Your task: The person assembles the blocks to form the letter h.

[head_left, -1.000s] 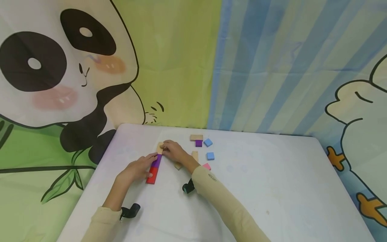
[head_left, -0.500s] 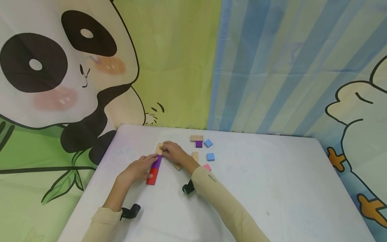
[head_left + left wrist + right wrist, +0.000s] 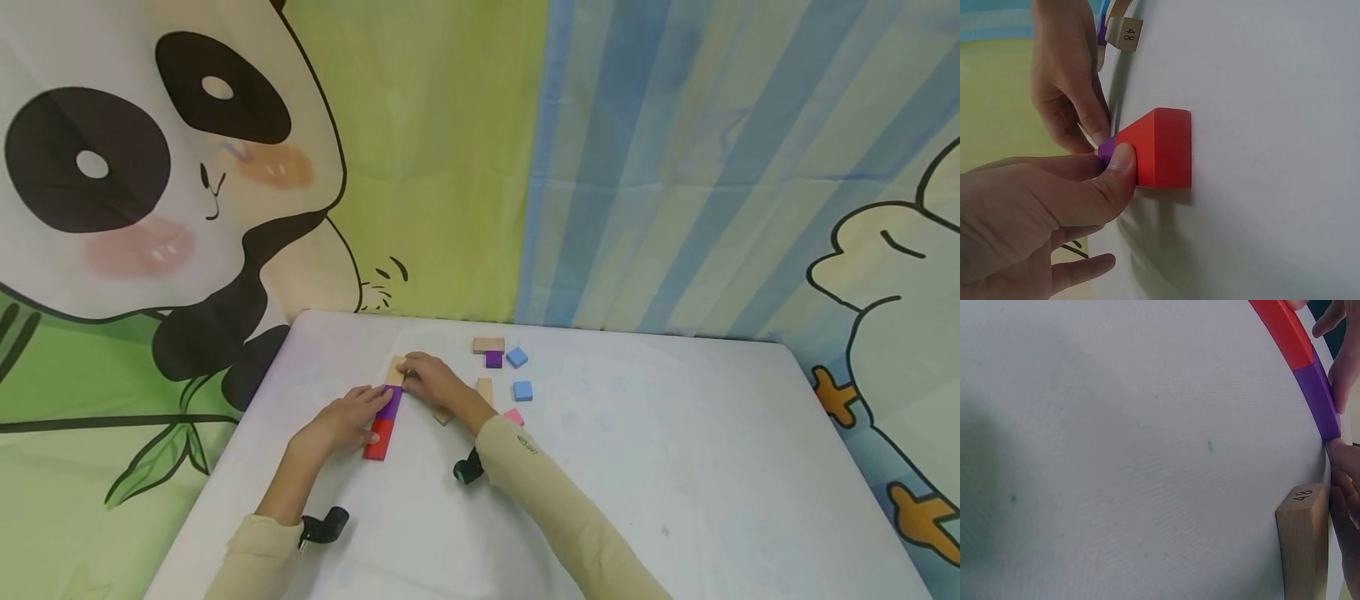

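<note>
A red block (image 3: 378, 440), a purple block (image 3: 388, 403) and a light wooden block (image 3: 395, 370) lie end to end in a slanting row at the table's left. My left hand (image 3: 345, 418) rests along the row. Its thumb presses the red block, seen large in the left wrist view, and its extended index finger touches the purple one. At the far end my right hand (image 3: 432, 379) pinches the wooden block, whose right side its curled fingers partly hide. Beneath the right wrist, another wooden block (image 3: 1303, 544) marked 48 shows close up.
Right of the right hand lie wooden blocks (image 3: 489, 344), a small purple block (image 3: 493, 359), two blue blocks (image 3: 522, 390) and a pink piece (image 3: 514, 415), partly behind the forearm. The white table (image 3: 660, 467) extends rightward. A patterned cloth (image 3: 450, 167) hangs behind.
Both hands keep nearly the same place on the row. The left index finger has shifted slightly along the purple block. The whole head view has dropped a little.
</note>
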`<state>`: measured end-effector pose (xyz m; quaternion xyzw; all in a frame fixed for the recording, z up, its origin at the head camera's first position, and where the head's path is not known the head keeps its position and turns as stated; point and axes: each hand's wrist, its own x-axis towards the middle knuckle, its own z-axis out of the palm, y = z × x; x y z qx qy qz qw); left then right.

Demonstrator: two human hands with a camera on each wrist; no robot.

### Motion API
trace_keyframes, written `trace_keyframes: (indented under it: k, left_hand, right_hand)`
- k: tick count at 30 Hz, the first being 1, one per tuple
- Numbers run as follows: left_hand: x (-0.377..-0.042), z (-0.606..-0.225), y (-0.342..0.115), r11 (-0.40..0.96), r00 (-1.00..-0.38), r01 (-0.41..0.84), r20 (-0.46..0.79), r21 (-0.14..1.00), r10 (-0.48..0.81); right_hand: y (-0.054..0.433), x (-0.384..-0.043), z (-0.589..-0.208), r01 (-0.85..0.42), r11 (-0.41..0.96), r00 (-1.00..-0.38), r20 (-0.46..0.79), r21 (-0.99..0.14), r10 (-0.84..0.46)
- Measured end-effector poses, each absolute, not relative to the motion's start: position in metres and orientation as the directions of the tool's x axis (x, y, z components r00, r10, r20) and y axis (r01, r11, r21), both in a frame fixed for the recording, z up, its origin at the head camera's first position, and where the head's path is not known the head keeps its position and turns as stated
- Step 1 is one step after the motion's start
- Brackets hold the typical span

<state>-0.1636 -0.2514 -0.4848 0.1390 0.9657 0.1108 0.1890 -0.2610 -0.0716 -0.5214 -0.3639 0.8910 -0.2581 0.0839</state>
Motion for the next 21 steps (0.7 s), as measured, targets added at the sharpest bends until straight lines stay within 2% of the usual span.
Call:
trace_keyframes:
  k: [6, 13, 21]
  left_hand:
    - [-0.1636, -0.4864, -0.2529, 0.930, -0.887, 0.238, -0.326, 0.281, 0.326]
    - [-0.1659, -0.4867, -0.2550, 0.911, -0.891, 0.167, -0.339, 0.376, 0.303]
    - [-0.1679, -0.4871, -0.2552, 0.912, -0.883, 0.220, -0.327, 0.347, 0.338]
  right_hand:
    - [-0.0718, -0.2624, -0.5232, -0.602, 0.613, -0.724, 0.025, -0.511, -0.690]
    - [-0.0705, -0.2632, -0.5244, -0.616, 0.599, -0.715, 0.044, -0.512, -0.698]
    - [-0.0707, -0.2636, -0.5259, -0.604, 0.601, -0.721, 0.038, -0.524, -0.692]
